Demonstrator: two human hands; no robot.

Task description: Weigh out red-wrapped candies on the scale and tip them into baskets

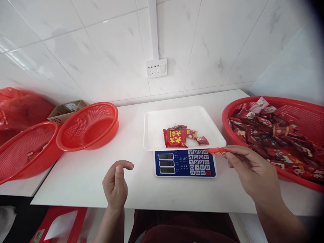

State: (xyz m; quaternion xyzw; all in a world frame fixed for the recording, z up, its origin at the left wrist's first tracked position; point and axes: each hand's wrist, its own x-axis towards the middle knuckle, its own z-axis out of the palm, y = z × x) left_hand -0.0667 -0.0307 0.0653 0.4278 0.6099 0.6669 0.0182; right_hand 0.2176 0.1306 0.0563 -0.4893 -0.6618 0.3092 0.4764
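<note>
My right hand pinches a small red candy packet by one end, above the front right corner of the weighing tray. My left hand hovers over the table left of the scale, fingers loosely curled, thumb and forefinger apart, holding nothing. On the white tray of the digital scale lie a larger red packet with yellow characters and a few small wrapped candies. The blue scale panel has lit number displays and a keypad.
A red basket heaped with wrapped candies stands at the right. To the left are a round red basket, another red basket holding a few packets, a cardboard box and a red plastic bag. A wall socket is behind.
</note>
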